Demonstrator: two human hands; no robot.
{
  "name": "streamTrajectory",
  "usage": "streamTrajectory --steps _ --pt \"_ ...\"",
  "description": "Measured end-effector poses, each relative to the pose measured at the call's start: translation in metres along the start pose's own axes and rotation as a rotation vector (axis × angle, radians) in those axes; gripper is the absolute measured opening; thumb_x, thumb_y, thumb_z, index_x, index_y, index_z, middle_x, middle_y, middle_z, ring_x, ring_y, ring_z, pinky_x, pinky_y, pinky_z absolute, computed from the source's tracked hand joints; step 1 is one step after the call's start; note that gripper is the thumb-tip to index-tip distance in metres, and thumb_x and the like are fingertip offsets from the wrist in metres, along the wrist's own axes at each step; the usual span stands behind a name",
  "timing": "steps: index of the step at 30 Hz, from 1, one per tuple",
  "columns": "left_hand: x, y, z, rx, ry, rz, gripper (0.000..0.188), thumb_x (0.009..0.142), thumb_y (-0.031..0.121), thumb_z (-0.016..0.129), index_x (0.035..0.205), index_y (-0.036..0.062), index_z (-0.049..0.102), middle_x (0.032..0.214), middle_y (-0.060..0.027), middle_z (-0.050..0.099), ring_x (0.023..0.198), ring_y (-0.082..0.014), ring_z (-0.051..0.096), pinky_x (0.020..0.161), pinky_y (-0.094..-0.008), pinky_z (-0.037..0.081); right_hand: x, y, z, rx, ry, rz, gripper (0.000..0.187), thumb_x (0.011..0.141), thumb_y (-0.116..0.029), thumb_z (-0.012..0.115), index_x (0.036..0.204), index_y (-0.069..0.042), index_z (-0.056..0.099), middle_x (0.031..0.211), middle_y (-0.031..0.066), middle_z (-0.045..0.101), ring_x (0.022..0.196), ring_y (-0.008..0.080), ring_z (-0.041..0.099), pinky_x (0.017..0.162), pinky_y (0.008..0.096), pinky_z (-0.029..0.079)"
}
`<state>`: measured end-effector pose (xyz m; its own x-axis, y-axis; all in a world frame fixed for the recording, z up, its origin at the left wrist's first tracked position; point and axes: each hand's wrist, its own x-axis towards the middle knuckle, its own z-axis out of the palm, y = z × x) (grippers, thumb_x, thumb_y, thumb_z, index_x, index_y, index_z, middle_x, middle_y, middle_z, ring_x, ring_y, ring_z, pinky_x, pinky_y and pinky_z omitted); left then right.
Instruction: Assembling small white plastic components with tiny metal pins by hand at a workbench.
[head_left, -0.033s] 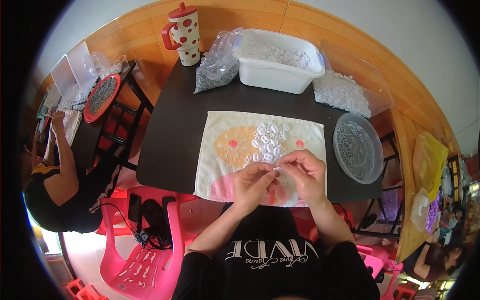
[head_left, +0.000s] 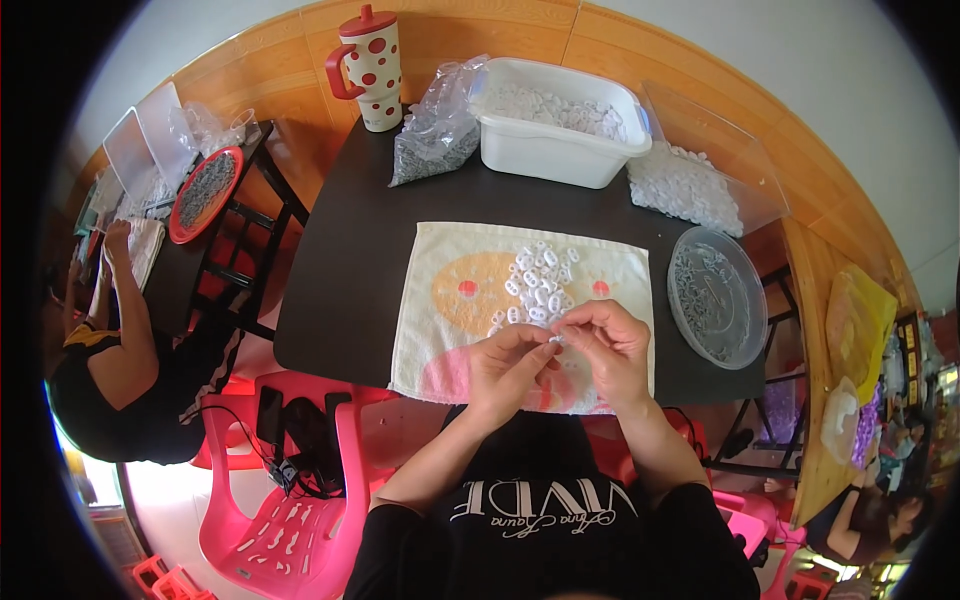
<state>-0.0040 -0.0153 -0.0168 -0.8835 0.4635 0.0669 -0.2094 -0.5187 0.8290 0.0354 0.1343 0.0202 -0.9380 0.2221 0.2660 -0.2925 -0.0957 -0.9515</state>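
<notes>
My left hand (head_left: 508,368) and my right hand (head_left: 612,352) meet over the near part of a pale towel with a cartoon print (head_left: 420,300). A small white plastic piece (head_left: 556,340) shows at the tip of my left thumb, pinched there. Thumb and forefinger of my right hand are pressed together just above it; whatever they hold is too small to make out. Just beyond my fingertips lies a loose heap of white oval plastic pieces with holes (head_left: 540,283).
Along the table's far side stand a spotted tumbler (head_left: 378,75), a bag of grey bits (head_left: 435,140), a white tub (head_left: 550,150) and a bag of white pieces (head_left: 685,190). A round clear tray (head_left: 717,297) holds small metal parts. Another person (head_left: 115,370) works at left.
</notes>
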Motion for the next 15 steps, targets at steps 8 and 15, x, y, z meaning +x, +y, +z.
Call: streamTrajectory --steps 8,15 --pt "0.0 0.003 0.001 0.043 -0.018 -0.031 0.009 0.093 -0.003 0.062 0.102 -0.0041 0.065 0.085 -0.0074 0.069 0.07 -0.0088 0.064 0.058 -0.0206 0.05 -0.002 0.011 0.001 -0.189 0.048 -0.092 0.011 0.086 0.009 0.065 0.094 0.002 0.066 0.088 0.0065 0.069 0.079 0.0104 0.064 0.073 0.0227 0.05" --pt "-0.001 0.001 0.001 0.048 0.011 -0.028 0.009 0.092 -0.003 0.063 0.101 -0.0047 0.066 0.083 -0.0065 0.069 0.068 -0.0075 0.063 0.056 -0.0193 0.05 0.005 0.0 0.001 -0.547 -0.008 -0.405 0.014 0.082 0.011 0.063 0.091 0.001 0.065 0.082 0.0084 0.067 0.071 0.0209 0.061 0.067 0.0297 0.048"
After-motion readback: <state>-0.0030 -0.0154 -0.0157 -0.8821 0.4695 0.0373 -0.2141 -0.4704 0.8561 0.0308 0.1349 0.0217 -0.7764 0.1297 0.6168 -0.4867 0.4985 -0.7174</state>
